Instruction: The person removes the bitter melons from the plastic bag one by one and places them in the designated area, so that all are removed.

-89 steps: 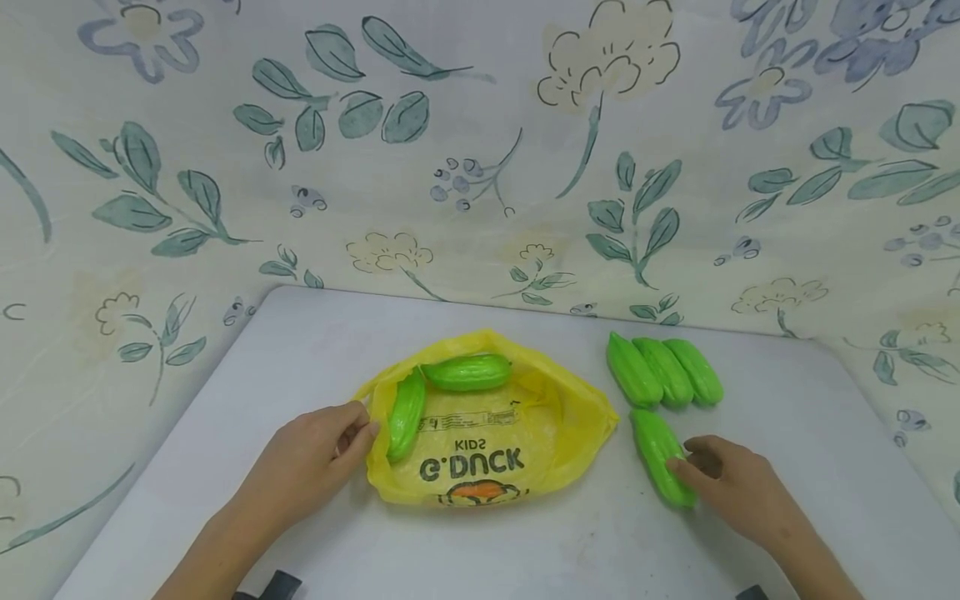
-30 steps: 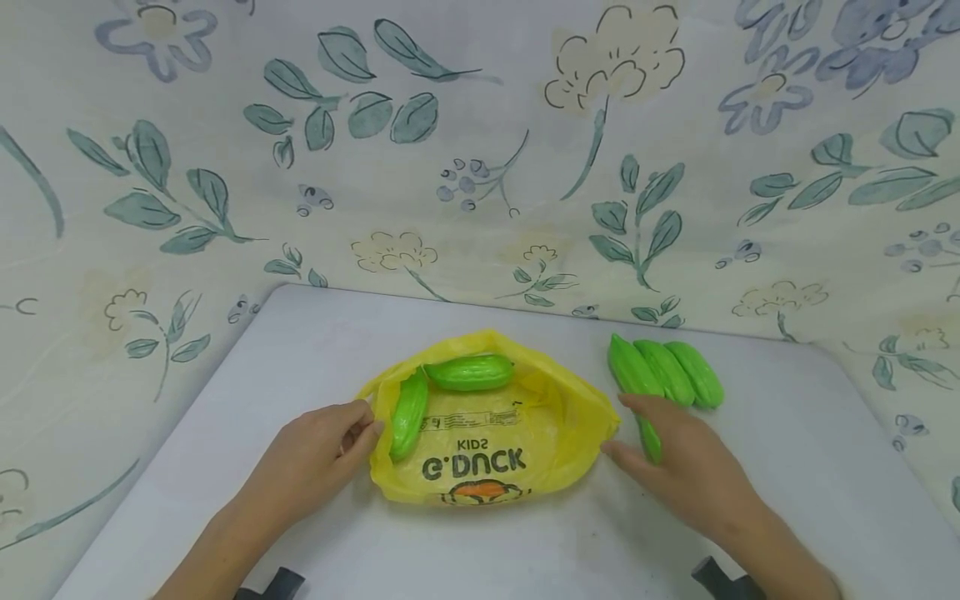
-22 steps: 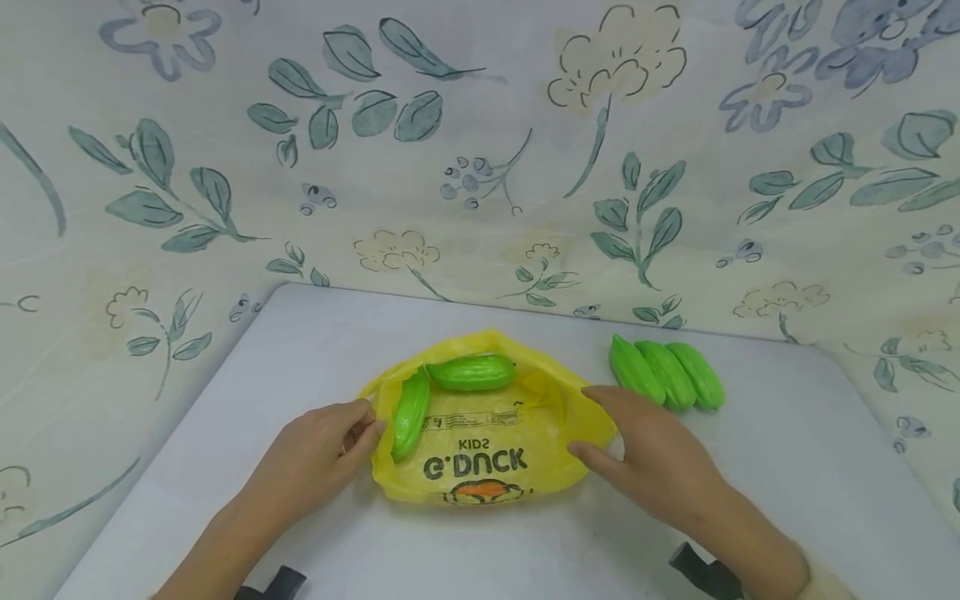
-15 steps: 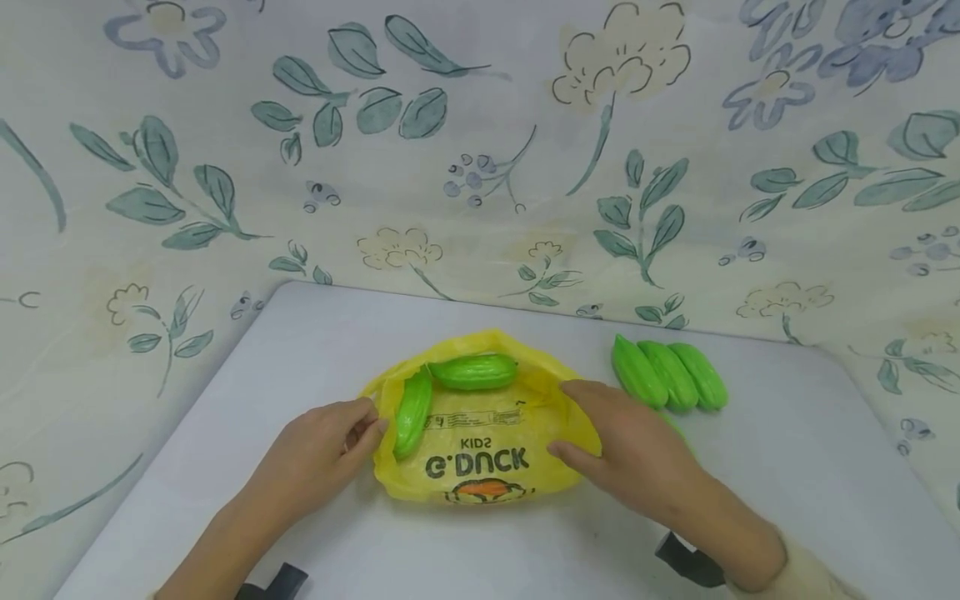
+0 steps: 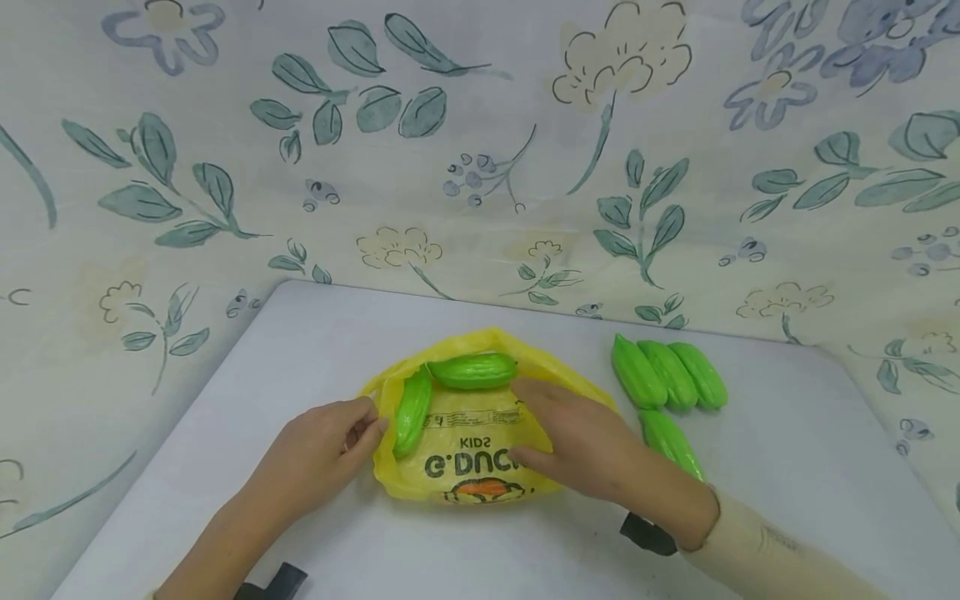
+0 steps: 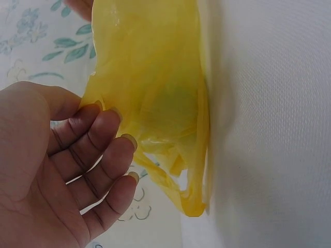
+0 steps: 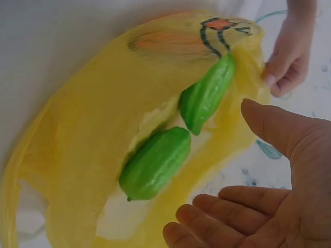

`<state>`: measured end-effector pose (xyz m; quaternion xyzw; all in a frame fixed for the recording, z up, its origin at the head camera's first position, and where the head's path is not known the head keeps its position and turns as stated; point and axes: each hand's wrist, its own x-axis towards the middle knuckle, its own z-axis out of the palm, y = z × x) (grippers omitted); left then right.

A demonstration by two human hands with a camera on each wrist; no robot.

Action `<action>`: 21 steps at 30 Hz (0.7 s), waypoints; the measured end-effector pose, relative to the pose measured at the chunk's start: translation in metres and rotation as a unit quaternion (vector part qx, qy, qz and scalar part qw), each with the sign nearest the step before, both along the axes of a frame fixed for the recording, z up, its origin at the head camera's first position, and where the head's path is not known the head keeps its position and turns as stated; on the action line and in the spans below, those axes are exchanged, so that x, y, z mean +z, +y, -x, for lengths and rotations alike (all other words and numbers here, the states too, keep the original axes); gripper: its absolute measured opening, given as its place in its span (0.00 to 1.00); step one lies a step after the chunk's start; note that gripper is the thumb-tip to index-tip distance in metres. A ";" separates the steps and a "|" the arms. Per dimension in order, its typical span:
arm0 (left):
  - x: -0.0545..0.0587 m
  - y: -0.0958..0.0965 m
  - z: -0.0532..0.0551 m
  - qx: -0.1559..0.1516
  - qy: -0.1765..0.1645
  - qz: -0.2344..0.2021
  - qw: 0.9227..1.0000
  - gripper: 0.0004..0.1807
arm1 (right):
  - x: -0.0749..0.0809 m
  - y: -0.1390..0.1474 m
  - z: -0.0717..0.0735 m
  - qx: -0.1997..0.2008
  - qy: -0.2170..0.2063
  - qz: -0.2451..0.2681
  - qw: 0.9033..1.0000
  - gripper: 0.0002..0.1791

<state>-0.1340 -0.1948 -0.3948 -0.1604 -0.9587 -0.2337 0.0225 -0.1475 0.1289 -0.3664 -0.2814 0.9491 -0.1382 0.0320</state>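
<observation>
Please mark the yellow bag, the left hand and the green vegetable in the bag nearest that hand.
Yellow bag (image 5: 465,431): head view, its printed panel.
Left hand (image 5: 318,446): head view, back of the hand.
Green vegetable (image 5: 412,414): head view, middle of its length.

PLACE: looked like an indoor corner, whether home or studio could not be told | BACKDROP: floral-print wall covering (image 5: 495,125), cream with green leaf sprays and blue-grey blossoms, rose behind and on both sides | SURFACE: plain white worktop (image 5: 322,333) with rounded far corners stood before it
</observation>
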 end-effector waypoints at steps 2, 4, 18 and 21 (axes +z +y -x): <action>0.000 0.000 0.000 0.000 -0.002 -0.001 1.000 0.13 | -0.002 -0.005 0.005 0.009 0.000 -0.004 1.000 0.45; 0.000 0.000 0.001 0.001 -0.005 -0.001 1.000 0.13 | -0.003 -0.009 0.009 0.012 -0.002 -0.010 1.000 0.45; 0.004 -0.002 0.005 0.000 -0.016 0.002 1.000 0.12 | -0.020 -0.028 0.038 0.009 0.001 -0.044 0.999 0.40; 0.004 -0.003 0.006 0.000 -0.016 0.003 1.000 0.12 | -0.023 -0.030 0.042 0.006 0.009 -0.042 0.999 0.39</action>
